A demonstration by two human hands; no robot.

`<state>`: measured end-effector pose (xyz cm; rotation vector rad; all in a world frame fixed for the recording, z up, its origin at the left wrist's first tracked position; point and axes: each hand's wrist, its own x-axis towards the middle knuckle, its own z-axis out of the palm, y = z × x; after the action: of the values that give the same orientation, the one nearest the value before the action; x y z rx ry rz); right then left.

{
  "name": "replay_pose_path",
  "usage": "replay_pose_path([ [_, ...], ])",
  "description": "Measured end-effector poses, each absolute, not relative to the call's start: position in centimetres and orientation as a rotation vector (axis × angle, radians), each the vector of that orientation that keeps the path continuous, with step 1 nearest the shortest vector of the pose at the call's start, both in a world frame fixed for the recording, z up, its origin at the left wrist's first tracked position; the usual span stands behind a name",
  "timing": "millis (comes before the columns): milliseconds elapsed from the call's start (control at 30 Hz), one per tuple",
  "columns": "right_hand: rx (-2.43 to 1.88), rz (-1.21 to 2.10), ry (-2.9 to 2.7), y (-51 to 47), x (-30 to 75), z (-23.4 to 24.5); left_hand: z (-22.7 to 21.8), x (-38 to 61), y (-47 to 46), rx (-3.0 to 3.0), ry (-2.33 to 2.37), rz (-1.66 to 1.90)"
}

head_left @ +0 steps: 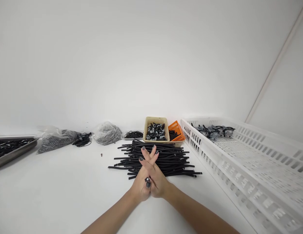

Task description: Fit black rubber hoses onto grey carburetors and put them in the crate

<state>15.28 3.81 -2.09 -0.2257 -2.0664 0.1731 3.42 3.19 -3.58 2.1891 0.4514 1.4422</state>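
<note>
1. Left hand (141, 187) and right hand (158, 182) are pressed together near the table's (68, 195) front edge, fingers straight and crossed; they grip nothing
2. Their fingertips (143, 149) lie over the near side of the tubes (166, 159), a black pile at mid-table; whether they touch it I cannot tell
3. Just behind the pile, by the back edge, stands a beige bin (156, 121) of small black and silver parts, an orange basket (177, 127) touching its right side
4. Left of the bin lie black rings (133, 134), then two clear bags (107, 133) of grey bits
5. A metal tray (14, 151) sits at the left edge
6. A white crate (251, 169) runs along the right edge, grey parts in its far corner
</note>
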Motion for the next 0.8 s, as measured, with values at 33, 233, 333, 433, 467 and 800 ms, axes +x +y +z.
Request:
replay_pose_path([
  [33,-0.222,0.168,-2.061,3.8,15.3,-2.1,-3.5,3.4,3.1,2.186,0.449,1.442],
  [233,-0.192,0.096,-2.087,3.8,15.1,-1.8,-2.8,3.4,2.7,2.247,0.497,1.429],
  [333,-0.172,0.069,-2.065,3.7,15.0,-1.5,-2.7,3.3,2.6,2.27,0.48,1.434],
  [433,-0.15,0.035,-2.05,3.7,15.0,-1.6,-2.8,3.3,2.6,2.286,0.448,1.419],
  [467,-0.146,0.019,-2.048,3.8,15.0,-1.7,-2.7,3.3,2.6,2.292,0.442,1.418],
  [800,-0.121,-0.026,-2.121,4.4,15.3,-2.8,-1.1,3.5,2.0,2.4,0.394,1.464],
])
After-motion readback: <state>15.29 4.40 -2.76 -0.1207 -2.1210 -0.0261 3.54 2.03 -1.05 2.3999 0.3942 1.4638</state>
